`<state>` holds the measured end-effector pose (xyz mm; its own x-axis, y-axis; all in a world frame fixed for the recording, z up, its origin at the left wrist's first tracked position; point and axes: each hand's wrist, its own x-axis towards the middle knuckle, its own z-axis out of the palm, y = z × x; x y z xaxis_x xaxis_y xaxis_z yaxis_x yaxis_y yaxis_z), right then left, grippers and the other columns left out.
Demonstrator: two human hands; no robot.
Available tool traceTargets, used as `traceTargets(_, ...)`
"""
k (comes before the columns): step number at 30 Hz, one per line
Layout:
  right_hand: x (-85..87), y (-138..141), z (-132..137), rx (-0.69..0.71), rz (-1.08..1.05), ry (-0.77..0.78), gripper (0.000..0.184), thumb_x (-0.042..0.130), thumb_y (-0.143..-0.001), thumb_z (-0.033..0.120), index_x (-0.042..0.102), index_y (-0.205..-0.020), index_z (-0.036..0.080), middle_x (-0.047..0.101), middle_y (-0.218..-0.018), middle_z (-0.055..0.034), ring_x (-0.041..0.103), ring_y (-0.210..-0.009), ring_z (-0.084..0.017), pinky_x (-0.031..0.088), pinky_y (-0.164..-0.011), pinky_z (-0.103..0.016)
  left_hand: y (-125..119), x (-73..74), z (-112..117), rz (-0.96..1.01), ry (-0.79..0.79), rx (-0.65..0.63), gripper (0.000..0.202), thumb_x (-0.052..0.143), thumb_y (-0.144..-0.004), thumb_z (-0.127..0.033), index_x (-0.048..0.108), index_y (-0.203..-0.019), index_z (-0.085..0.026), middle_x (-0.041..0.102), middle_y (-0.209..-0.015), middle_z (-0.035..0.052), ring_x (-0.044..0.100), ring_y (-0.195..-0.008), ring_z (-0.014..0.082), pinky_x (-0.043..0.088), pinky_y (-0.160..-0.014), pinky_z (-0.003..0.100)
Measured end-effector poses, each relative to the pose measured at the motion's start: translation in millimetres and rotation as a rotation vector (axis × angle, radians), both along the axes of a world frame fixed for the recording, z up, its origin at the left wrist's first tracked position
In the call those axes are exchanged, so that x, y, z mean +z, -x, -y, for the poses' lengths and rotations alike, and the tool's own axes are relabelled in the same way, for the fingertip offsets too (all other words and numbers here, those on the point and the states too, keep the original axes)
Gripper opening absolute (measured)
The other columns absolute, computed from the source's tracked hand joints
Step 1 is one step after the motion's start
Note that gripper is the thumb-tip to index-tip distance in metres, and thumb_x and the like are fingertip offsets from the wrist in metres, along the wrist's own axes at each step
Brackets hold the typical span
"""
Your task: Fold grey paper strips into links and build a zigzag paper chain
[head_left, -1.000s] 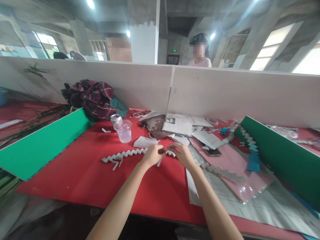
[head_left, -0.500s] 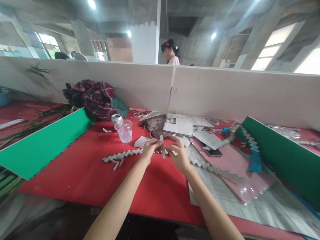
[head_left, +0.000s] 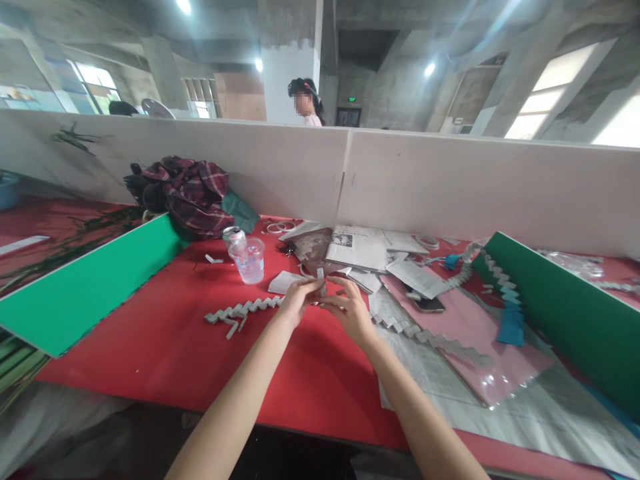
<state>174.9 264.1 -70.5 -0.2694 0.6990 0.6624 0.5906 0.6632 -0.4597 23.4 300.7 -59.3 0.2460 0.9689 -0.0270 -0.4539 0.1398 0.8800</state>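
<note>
Over the middle of the red table, my left hand (head_left: 299,301) pinches a small folded paper strip (head_left: 321,274), whose top end sticks up above the fingertips. My right hand (head_left: 353,313) meets it from the other side, thumb and fingertips closed in on the strip's lower part. Fingers partly hide the strip. To the left lies a zigzag folded-paper chain (head_left: 255,307), with a few loose folded paper pieces (head_left: 233,329) beside it. Another zigzag paper length (head_left: 425,335) runs off to the right of my right hand.
A plastic cup (head_left: 250,261) and a can (head_left: 233,237) stand behind on the left, near a plaid cloth (head_left: 193,193). Printed papers (head_left: 356,248), a phone (head_left: 429,305) and a pink folder (head_left: 493,357) lie right. Green dividers (head_left: 100,287) flank the table. A person (head_left: 307,103) is beyond the partition.
My right hand's fingers have drawn in and closed on the strip, which shows less below the hands. The person beyond the partition has shifted left.
</note>
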Motion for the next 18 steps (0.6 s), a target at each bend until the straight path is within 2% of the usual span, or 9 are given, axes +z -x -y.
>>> traceTargets(2, 0.5, -0.3, -1.6, -0.048, -0.026, 0.024, 0.014, 0.058, -0.084, 0.026, 0.072, -0.087, 0.029, 0.055, -0.118, -0.0059, 0.048, -0.111, -0.024, 0.045, -0.091, -0.043, -0.5, 0.0, 0.8, 0.000, -0.033, -0.020, 0.022, 0.078, -0.058, -0.029, 0.066, -0.066, -0.012, 0.063, -0.062, 0.0019, 0.056, -0.058, 0.0112, 0.042, -0.056, 0.023)
traceTargets(5, 1.4, -1.2, -3.1, -0.119, -0.072, 0.046, 0.015, 0.056, -0.085, 0.030, 0.069, -0.081, 0.024, 0.057, -0.109, -0.0073, 0.051, -0.104, -0.023, 0.044, -0.090, -0.042, -1.8, -0.9, 1.0, 0.010, -0.068, -0.060, 0.022, 0.077, -0.059, -0.029, 0.067, -0.069, -0.011, 0.065, -0.069, 0.0036, 0.060, -0.064, 0.0130, 0.046, -0.063, 0.025)
traceTargets(12, 3.7, -0.1, 1.1, -0.109, -0.113, 0.066, 0.014, 0.048, -0.090, 0.026, 0.061, -0.086, 0.023, 0.058, -0.095, -0.0055, 0.056, -0.090, -0.019, 0.046, -0.080, -0.032, -1.4, -1.6, -0.2, 0.026, -0.098, 0.066, 0.023, 0.079, -0.057, -0.023, 0.063, -0.072, -0.014, 0.064, -0.073, -0.0006, 0.061, -0.068, 0.0120, 0.051, -0.069, 0.026)
traceTargets(18, 6.8, -0.5, 2.8, -0.121, -0.172, 0.050, 0.012, 0.048, -0.089, 0.025, 0.059, -0.088, 0.023, 0.055, -0.092, -0.0045, 0.055, -0.086, -0.018, 0.046, -0.078, -0.030, -1.0, -1.0, 0.9, -0.009, -0.092, -0.021, 0.025, 0.078, -0.058, -0.023, 0.061, -0.075, -0.014, 0.067, -0.071, 0.0010, 0.065, -0.069, 0.0150, 0.052, -0.074, 0.030)
